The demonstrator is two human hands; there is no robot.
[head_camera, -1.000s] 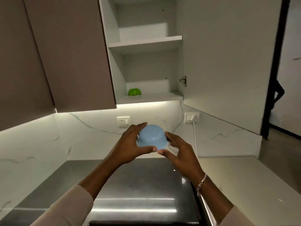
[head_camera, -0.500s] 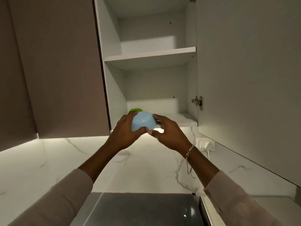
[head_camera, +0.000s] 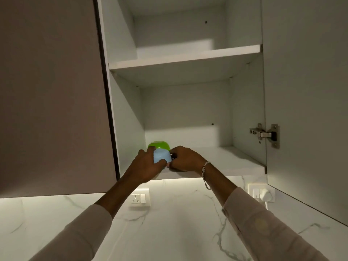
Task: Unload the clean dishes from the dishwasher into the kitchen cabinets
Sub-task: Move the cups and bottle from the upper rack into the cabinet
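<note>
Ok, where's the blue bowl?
Head view: blue bowl held between left hand and right hand at the left front of the lower shelf, before the green bowl.

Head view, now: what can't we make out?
All in the head view:
- blue bowl: whether it touches the lower shelf; the left hand and right hand cover its rim.
- green bowl: lower half hidden behind the blue bowl.
- upper shelf: top surface hidden, seen from below.
- right socket: partly behind the cabinet door.
</note>
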